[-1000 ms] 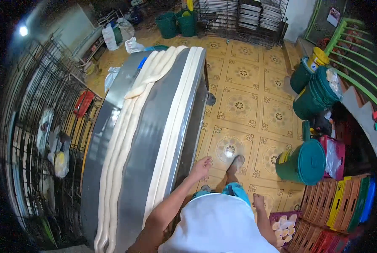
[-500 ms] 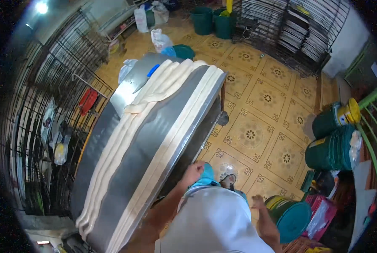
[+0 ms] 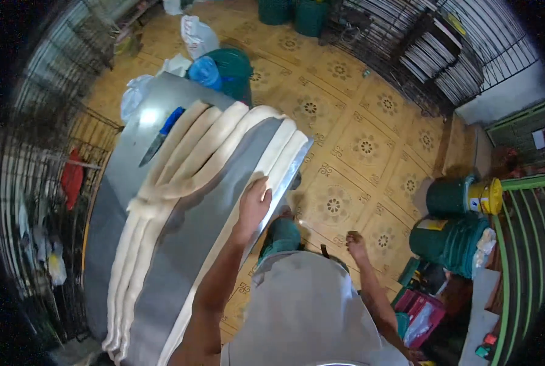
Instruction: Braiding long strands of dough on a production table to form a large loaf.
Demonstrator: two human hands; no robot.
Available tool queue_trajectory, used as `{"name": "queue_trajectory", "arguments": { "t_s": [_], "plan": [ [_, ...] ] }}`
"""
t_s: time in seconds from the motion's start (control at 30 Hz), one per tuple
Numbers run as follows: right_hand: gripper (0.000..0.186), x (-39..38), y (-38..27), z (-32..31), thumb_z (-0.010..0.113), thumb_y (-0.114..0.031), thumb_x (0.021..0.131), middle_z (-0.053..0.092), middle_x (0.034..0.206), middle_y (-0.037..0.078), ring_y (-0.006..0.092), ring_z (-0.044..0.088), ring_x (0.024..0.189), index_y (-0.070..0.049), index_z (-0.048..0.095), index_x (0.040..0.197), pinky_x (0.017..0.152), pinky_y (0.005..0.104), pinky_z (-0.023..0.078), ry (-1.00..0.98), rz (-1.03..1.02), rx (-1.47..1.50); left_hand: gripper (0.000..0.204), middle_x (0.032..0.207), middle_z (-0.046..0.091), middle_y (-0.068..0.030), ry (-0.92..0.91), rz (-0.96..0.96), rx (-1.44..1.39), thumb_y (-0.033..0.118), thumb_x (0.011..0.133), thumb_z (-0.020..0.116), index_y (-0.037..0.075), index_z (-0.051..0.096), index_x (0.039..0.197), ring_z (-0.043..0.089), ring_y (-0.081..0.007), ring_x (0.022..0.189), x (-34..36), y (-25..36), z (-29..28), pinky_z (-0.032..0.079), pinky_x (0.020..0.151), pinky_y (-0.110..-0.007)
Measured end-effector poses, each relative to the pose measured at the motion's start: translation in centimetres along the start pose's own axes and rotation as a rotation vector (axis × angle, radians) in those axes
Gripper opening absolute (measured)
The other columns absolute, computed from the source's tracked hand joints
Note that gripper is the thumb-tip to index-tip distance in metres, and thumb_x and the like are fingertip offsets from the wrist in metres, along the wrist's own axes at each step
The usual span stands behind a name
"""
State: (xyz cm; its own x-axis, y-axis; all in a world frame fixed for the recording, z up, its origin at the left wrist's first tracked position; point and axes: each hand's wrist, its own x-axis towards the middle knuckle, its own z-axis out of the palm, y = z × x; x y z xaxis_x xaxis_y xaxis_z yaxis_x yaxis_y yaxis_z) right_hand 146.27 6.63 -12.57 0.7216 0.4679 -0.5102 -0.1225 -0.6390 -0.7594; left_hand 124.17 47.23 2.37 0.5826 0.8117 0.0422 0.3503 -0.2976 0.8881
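My left hand (image 3: 255,204) rests on long pale dough strips (image 3: 283,149) that run along the right edge of the metal table (image 3: 220,158). Its fingers reach forward over the dough, thumb apart, without gripping it. My right hand (image 3: 357,245) hangs over the tiled floor to the right of my body, loosely curled with nothing visible in it. More dough ropes (image 3: 123,268) lie lengthwise along the table's left side, overlapping in a bunch near the middle. Beyond that bunch, a knife with a blue handle (image 3: 172,121) lies on the metal.
Green tubs (image 3: 440,238) and a yellow bucket (image 3: 485,195) stand at the right, near a green railing (image 3: 529,244). A green bin (image 3: 233,67) and a white bag (image 3: 198,38) sit past the table's far end. Wire racks (image 3: 46,146) line the left.
My left hand has risen from beside the table onto the dough strips. My view has moved forward along the table, and the far end appears closer. My right hand still hangs at my side.
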Motion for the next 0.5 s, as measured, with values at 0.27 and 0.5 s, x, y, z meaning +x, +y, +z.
{"name": "queue_trajectory", "arguments": {
  "t_s": [0.27,0.5],
  "plan": [
    [0.034,4.7,-25.6,4.3,0.068,-0.013,0.099,0.076,0.105,0.026,0.0349,0.076,0.090,0.000,0.070,0.130,0.081,0.0425,0.060,-0.197,-0.163,-0.401,0.077,0.168,0.044,-0.0183,-0.138,0.252,0.470,0.034,0.094,0.077,0.001,0.051,0.158,0.038,-0.0436,0.154,11.5,1.6,7.1,0.026,0.130,-0.058],
    [0.039,16.2,-35.8,7.8,0.077,-0.016,0.093,0.075,0.102,0.021,0.0394,0.072,0.094,-0.004,0.070,0.130,0.085,0.0500,0.058,-0.202,-0.653,-0.664,0.085,0.173,0.041,-0.0135,-0.170,0.099,0.612,0.039,0.096,0.073,0.006,0.039,0.167,0.033,-0.0407,0.160,12.3,0.5,8.8,0.021,0.131,-0.062]
  ]
}}
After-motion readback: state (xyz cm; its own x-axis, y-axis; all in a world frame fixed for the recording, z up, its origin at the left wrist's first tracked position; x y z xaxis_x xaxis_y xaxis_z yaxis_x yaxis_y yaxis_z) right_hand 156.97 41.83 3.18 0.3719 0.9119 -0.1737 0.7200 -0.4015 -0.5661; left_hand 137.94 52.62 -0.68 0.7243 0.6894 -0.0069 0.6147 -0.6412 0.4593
